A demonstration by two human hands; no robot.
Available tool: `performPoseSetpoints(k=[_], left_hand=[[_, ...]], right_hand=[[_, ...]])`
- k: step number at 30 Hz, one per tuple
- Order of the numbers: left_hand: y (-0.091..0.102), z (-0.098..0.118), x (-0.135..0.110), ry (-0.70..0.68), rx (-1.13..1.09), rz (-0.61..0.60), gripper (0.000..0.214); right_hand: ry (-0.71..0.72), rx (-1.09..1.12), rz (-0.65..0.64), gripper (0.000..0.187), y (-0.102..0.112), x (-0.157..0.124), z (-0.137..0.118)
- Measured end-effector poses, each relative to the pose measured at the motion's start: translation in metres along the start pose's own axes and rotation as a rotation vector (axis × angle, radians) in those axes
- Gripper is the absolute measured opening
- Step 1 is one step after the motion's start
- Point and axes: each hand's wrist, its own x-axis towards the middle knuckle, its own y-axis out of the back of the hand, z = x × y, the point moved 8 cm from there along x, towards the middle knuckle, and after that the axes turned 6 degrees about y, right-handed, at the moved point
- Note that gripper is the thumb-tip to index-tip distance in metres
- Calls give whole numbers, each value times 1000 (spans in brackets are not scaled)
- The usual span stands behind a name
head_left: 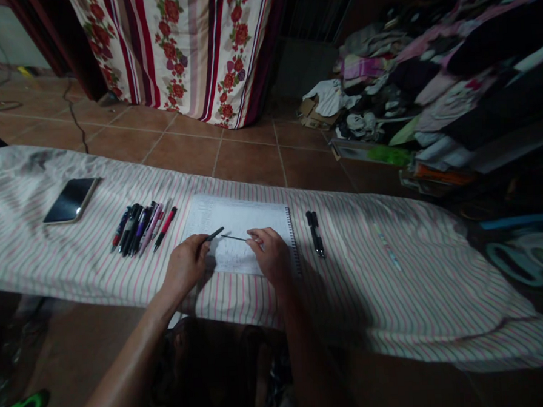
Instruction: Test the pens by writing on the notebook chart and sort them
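Over the spiral notebook [240,214], my left hand [187,259] is closed around a black pen barrel [215,234] pointing up and to the right. My right hand [271,252] pinches a thin dark pen refill [234,237], whose far end points toward the barrel with a small gap between them. Writing covers parts of the notebook's page, and its coil runs down the right side. Left of the notebook lies a bunch of pens [139,228], with a red and black pen [165,229] at its right edge. Two black pens [315,233] lie right of the coil.
A striped cloth [372,301] covers the long, narrow surface. On it are a phone [71,200] at the far left and a slim pale pen or pencil [387,248] at the right. Beyond stand a floral curtain [181,50] and a heap of clothes [410,75].
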Motion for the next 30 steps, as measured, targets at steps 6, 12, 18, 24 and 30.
performPoseSetpoints(k=[6, 12, 18, 24, 30], left_hand=[[1, -11, 3, 47, -162, 40, 33], [3, -10, 1, 39, -194, 39, 32], [11, -14, 1, 49, -188, 70, 32], [8, -18, 2, 62, -222, 63, 34], [-1, -14, 3, 62, -273, 37, 32]], right_hand=[[34, -384, -35, 11, -11, -3, 0], [43, -412, -40, 8, -14, -2, -9], [-103, -116, -32, 13, -11, -1, -1], [-287, 662, -55, 25, -18, -4, 4], [-359, 1186, -47, 28, -8, -8, -6]])
